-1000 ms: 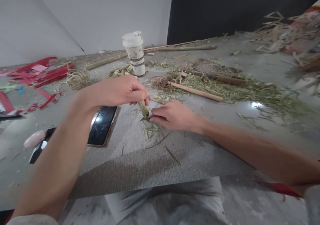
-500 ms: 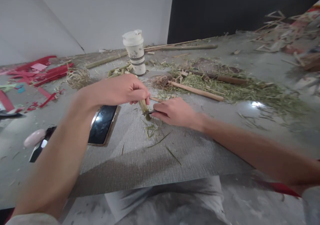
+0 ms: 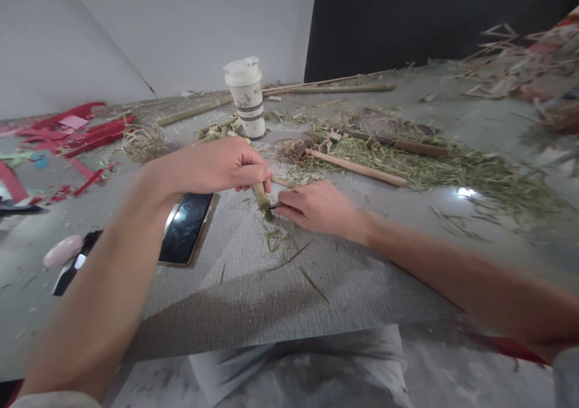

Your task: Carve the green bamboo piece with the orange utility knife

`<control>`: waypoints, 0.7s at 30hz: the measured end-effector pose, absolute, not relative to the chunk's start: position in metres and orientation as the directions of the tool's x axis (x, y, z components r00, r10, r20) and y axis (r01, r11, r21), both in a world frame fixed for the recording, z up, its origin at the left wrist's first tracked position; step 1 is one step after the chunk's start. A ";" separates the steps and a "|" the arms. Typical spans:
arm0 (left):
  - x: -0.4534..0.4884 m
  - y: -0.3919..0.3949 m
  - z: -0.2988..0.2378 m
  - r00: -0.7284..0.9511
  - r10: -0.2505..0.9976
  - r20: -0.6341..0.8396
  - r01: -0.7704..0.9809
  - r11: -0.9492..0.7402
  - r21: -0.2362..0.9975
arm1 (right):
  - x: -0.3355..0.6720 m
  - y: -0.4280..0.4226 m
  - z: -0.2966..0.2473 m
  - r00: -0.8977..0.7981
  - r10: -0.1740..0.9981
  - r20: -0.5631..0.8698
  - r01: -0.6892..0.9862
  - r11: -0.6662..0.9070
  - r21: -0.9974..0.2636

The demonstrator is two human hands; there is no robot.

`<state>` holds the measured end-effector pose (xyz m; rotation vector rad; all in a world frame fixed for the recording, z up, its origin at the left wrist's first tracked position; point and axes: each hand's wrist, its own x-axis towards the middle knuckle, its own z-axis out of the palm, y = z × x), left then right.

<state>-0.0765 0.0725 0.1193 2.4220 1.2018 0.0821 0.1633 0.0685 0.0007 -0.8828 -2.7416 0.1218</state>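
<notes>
My left hand (image 3: 217, 165) is closed round the top of a short green bamboo piece (image 3: 261, 197), which stands almost upright with its lower end on the grey mat (image 3: 253, 287). My right hand (image 3: 316, 207) is closed on a small dark knife (image 3: 272, 205), its blade laid against the lower part of the bamboo. A small heap of thin green shavings (image 3: 277, 240) lies on the mat just below the two hands.
A phone (image 3: 186, 227) lies on the mat under my left forearm. Behind the hands stand a lidded paper cup (image 3: 246, 96), cut bamboo pieces (image 3: 217, 130), a wooden stick (image 3: 355, 166) and green shavings (image 3: 443, 166). Red paper scraps (image 3: 67, 133) lie far left.
My right hand with the knife has drawn up the bamboo a little, from near its foot to higher on its side. My left hand has kept its hold.
</notes>
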 end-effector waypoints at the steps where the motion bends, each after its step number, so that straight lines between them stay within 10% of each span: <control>1: -0.076 0.072 0.119 0.627 0.768 -0.132 0.740 -0.534 0.408 | 0.163 0.068 0.003 -0.784 0.587 0.203 0.567 0.810 -0.152; 10: -0.076 0.071 0.120 0.609 0.777 -0.160 0.757 -0.509 0.411 | 0.179 0.076 0.021 -0.885 0.463 0.035 0.458 0.883 -0.108; 17: -0.076 0.071 0.119 0.618 0.772 -0.149 0.751 -0.523 0.403 | 0.177 0.076 0.010 -0.789 0.504 0.351 0.483 0.862 -0.151; 21: -0.073 0.070 0.121 0.613 0.773 -0.165 0.757 -0.514 0.405 | 0.173 0.074 0.004 -0.851 0.488 0.195 0.488 0.871 -0.053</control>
